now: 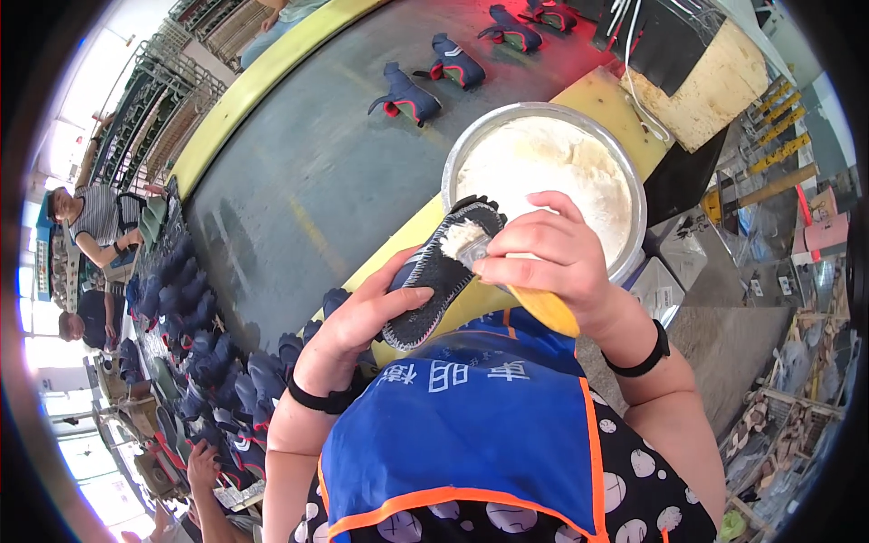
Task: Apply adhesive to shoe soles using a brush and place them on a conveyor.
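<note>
Head view, looking down: the left hand (367,308) grips a dark shoe upper (433,294), underside facing up, in front of the blue apron (462,434) and near the rim of a metal basin (543,109) of white paste (539,163). The right hand (552,258) pinches a yellow-handled tool (548,312), probably a brush, its partly hidden tip at white paste on the upper. Beyond, more dark uppers (412,97) sit on a grey belt (281,163).
</note>
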### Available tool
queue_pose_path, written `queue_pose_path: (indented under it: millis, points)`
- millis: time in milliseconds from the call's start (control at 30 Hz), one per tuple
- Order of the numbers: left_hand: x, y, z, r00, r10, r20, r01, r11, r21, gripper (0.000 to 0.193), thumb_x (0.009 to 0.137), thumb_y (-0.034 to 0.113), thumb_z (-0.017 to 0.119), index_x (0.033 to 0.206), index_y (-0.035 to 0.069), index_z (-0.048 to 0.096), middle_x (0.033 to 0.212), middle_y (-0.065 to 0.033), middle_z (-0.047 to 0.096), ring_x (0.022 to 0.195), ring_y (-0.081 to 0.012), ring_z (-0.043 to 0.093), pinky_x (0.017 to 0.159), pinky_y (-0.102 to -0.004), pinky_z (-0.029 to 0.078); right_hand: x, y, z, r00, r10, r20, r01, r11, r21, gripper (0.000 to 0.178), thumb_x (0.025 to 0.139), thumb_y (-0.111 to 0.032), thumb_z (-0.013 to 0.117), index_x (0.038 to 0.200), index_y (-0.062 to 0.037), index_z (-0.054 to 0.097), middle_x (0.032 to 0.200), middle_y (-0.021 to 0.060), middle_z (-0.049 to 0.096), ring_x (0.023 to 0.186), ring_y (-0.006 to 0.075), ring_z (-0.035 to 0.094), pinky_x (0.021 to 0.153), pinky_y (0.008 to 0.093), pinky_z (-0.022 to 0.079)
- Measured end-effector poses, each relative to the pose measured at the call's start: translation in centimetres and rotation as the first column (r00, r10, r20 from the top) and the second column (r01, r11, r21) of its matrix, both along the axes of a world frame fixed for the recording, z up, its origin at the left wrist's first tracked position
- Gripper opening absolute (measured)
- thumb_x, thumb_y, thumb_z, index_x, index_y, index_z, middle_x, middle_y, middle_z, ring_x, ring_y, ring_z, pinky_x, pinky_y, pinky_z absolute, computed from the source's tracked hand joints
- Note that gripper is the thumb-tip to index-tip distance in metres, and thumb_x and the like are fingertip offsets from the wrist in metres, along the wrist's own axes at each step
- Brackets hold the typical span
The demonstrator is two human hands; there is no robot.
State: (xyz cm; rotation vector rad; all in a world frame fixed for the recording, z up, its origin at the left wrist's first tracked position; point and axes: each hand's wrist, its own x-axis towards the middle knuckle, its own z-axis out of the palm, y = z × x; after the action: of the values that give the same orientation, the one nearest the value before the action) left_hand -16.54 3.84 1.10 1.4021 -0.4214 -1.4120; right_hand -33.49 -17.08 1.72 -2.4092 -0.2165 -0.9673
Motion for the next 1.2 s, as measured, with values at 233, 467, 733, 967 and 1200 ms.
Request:
queue_pose_path:
  millis: [233,467,733,967,1200]
  points:
    - [-0.1,2.1,0.2,0.999,-0.014,0.031,0.014,1.0,0.003,0.061,0.092,0.015,0.062,0.147,0.0,0.039,0.13,-0.0104,0.058,0.115,-0.0162,0.057,0.094,-0.0281,0.047,1.9,-1.7,-1.5,0.998,-0.07,0.002,0.07,0.996,0.053,0.017,0.076,-0.011,0.074,0.093,-0.0147,0.074,0.092,0.0006,0.068,0.085,0.0176,0.064,0.085,0.0355,0.043]
    - [0.6,3.1,-0.1,0.993,-0.03,-0.111,0.026,0.999,-0.036,0.061,0.091,0.013,0.059,0.147,-0.001,0.039,0.13,-0.0103,0.058,0.115,-0.0159,0.057,0.095,-0.0279,0.047,2.1,-0.1,-0.8,0.997,0.062,0.049,-0.074,0.948,0.309,0.02,0.074,-0.002,0.079,0.092,-0.0061,0.072,0.087,0.0077,0.065,0.08,0.0246,0.062,0.071,0.0327,0.049]
    - [0.5,4.0,-1.2,1.0,0.022,0.004,-0.021,0.991,-0.133,0.069,0.088,0.015,0.065,0.149,0.001,0.037,0.135,-0.0125,0.054,0.122,-0.0199,0.052,0.102,-0.0317,0.042,3.0,0.0,-1.0,0.98,-0.2,-0.004,0.184,0.891,0.416,0.012,0.083,0.003,0.073,0.088,-0.0021,0.063,0.083,0.009,0.063,0.073,0.0201,0.066,0.065,0.0296,0.051]
    - [-0.4,4.4,-1.8,0.988,0.089,0.128,-0.06,0.974,-0.217,0.073,0.087,0.015,0.068,0.151,0.002,0.035,0.137,-0.0133,0.053,0.125,-0.0209,0.051,0.107,-0.0338,0.039,3.4,2.0,-0.9,0.948,-0.273,-0.164,0.318,0.851,0.419,0.013,0.084,-0.002,0.072,0.085,-0.0049,0.06,0.07,0.0056,0.06,0.056,0.0168,0.06,0.054,0.031,0.046]
    - [-1.2,5.0,-1.5,0.975,0.145,0.167,-0.097,0.959,-0.266,0.075,0.087,0.014,0.068,0.152,0.002,0.032,0.138,-0.0137,0.052,0.127,-0.0212,0.05,0.108,-0.035,0.038,4.8,2.7,-0.9,0.952,-0.307,0.014,0.255,0.816,0.519,0.014,0.088,-0.005,0.071,0.084,-0.0034,0.058,0.061,0.0037,0.055,0.049,0.0086,0.053,0.049,0.0247,0.04]
